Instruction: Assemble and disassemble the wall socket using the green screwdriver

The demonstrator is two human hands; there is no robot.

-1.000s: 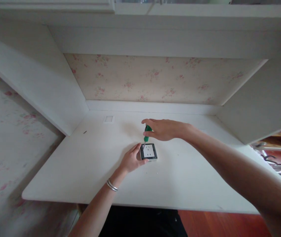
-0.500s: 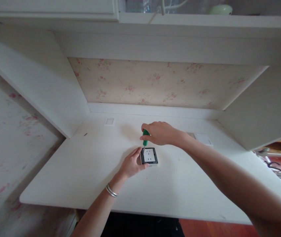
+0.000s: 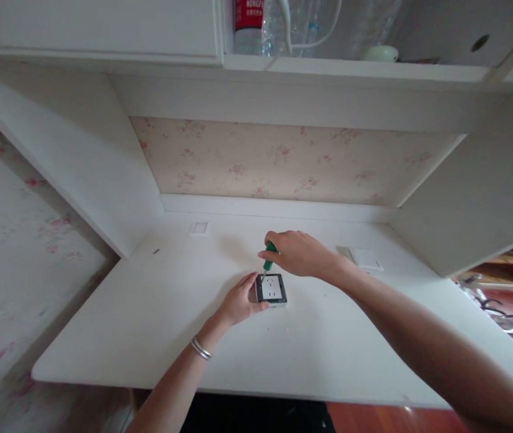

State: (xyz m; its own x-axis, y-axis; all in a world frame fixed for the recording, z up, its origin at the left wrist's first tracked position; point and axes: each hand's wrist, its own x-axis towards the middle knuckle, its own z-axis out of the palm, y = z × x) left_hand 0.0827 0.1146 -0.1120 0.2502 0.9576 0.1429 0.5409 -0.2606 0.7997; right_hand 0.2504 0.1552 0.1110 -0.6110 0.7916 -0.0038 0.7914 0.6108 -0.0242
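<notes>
A small square wall socket (image 3: 272, 288), white face in a dark frame, lies on the white desk (image 3: 157, 313). My left hand (image 3: 238, 300) grips its left edge, thumb and fingers closed on it, with a silver bracelet (image 3: 201, 349) on the wrist. My right hand (image 3: 299, 254) is wrapped round the green handle of a screwdriver (image 3: 269, 257), held upright with its tip down at the socket's upper left corner.
A white cover plate (image 3: 364, 258) lies on the desk to the right. A small white square (image 3: 199, 228) and a dark screw (image 3: 156, 251) sit at the back left. Side panels wall the desk. Bottles (image 3: 278, 24) and a bowl (image 3: 380, 53) stand on the shelf above.
My right hand's fingers have closed round the screwdriver handle, from spread to wrapped. The view has tilted upward, showing the shelf and its bottles. The socket and left hand stay put.
</notes>
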